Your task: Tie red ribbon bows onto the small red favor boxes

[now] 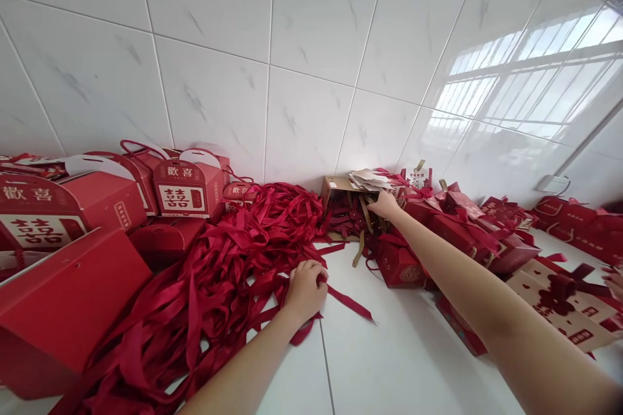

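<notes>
My left hand [307, 288] is closed over a red ribbon [349, 303], at the right edge of a big tangled pile of red ribbons [233, 246]. One end of that ribbon trails right across the white surface. My right hand [384, 205] reaches to the open side of a small cardboard box [335, 184] by the wall. Its fingers are curled at dark red and gold ribbons [344, 209] inside the box; what they pinch is too small to make out. Flat pale paper pieces [370, 179] lie on top of the box.
Red gift boxes with white character labels [182, 188] stand on the left, a plain red box [63, 311] in front. More red boxes [452, 233] and cream boxes [559, 305] crowd the right. A tiled wall [311, 123] runs behind. Another person's hand [616, 280] shows at the right edge.
</notes>
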Available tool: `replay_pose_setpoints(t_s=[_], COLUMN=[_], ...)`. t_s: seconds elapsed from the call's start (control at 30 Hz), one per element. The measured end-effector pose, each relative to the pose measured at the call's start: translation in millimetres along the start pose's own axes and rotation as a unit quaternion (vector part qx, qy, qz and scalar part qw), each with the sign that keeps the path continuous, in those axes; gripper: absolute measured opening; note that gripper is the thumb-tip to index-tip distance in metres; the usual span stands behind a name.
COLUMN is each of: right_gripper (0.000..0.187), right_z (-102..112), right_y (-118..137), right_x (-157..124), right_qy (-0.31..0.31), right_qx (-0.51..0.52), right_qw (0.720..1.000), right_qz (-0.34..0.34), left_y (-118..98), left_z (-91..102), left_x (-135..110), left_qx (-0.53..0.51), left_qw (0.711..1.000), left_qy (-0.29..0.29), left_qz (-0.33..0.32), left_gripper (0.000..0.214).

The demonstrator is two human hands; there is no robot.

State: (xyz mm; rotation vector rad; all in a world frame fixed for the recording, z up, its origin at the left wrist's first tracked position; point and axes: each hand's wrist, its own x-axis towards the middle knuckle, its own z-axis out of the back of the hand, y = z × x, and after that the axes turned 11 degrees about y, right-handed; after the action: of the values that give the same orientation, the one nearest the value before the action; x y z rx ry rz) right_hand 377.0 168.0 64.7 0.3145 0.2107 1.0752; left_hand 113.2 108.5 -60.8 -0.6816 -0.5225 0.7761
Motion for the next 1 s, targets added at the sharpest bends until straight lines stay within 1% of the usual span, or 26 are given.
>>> replay_pose_setpoints(t_s=[0.07, 0.17, 0.23, 0.33, 0.4, 0.47, 0.53, 0.63, 0.7, 0.77, 0.87, 0.93, 1.0], right_gripper=[0.035, 0.032, 0.031, 0.031, 0.031, 0.030, 0.031, 0.033, 0.032, 0.032, 0.032, 0.033, 0.034], right_z=[-5.1, -18.8, -27.4, -35.7, -39.6, -43.9, -48.9, -53.6, -52.2, -46.0, -31.6, -23.4, -19.5], right_y=[0.8, -0.2, -1.8, -2.8, -1.7, 0.1, 1.8, 3.3, 4.3, 5.5, 6.9, 6.5, 5.2], right_x=[-21.2, -48.2, -59.1, -64.8, -64.1, -61.5, -57.5, -46.7, -35.1, -20.5, 2.1, 13.8, 21.4], right_qy=[0.018, 0.098, 0.151, 0.204, 0.226, 0.238, 0.240, 0.232, 0.226, 0.215, 0.173, 0.127, 0.084], right_qx=[-0.054, -0.142, -0.199, -0.270, -0.300, -0.315, -0.315, -0.292, -0.267, -0.238, -0.201, -0.188, -0.184], right_qw=[0.998, 0.982, 0.966, 0.940, 0.926, 0.918, 0.918, 0.928, 0.937, 0.947, 0.963, 0.972, 0.977], right_qz=[0.033, 0.071, 0.068, 0.044, 0.035, 0.031, 0.026, 0.009, -0.012, -0.034, -0.055, -0.061, -0.066], left_y=[-0.2, -0.4, -0.4, -0.3, -0.1, 0.4, 1.2, 2.7, 3.4, 3.9, 4.5, 5.0, 5.4], left_z=[0.4, 0.9, 1.0, 0.9, 0.9, 0.9, 0.6, -0.3, -1.1, -1.7, -2.2, -2.3, -2.3], left_x=[-0.1, -0.1, 0.0, 0.4, 1.0, 1.8, 2.2, 2.1, 1.7, 1.8, 2.7, 3.1, 3.0], left_qx=[0.003, 0.005, 0.006, 0.006, 0.006, 0.007, 0.008, 0.007, 0.006, 0.005, 0.006, 0.006, 0.006], left_qw=[1.000, 1.000, 1.000, 1.000, 1.000, 1.000, 1.000, 1.000, 1.000, 1.000, 1.000, 1.000, 1.000], left_qy=[0.002, 0.004, 0.006, 0.006, 0.007, 0.006, 0.007, 0.007, 0.007, 0.005, 0.002, 0.000, 0.000], left_qz=[0.003, 0.007, 0.009, 0.010, 0.012, 0.013, 0.014, 0.013, 0.012, 0.011, 0.011, 0.011, 0.012], left_gripper=[0.025, 0.024, 0.024, 0.024, 0.024, 0.024, 0.024, 0.024, 0.024, 0.023, 0.023, 0.024, 0.024])
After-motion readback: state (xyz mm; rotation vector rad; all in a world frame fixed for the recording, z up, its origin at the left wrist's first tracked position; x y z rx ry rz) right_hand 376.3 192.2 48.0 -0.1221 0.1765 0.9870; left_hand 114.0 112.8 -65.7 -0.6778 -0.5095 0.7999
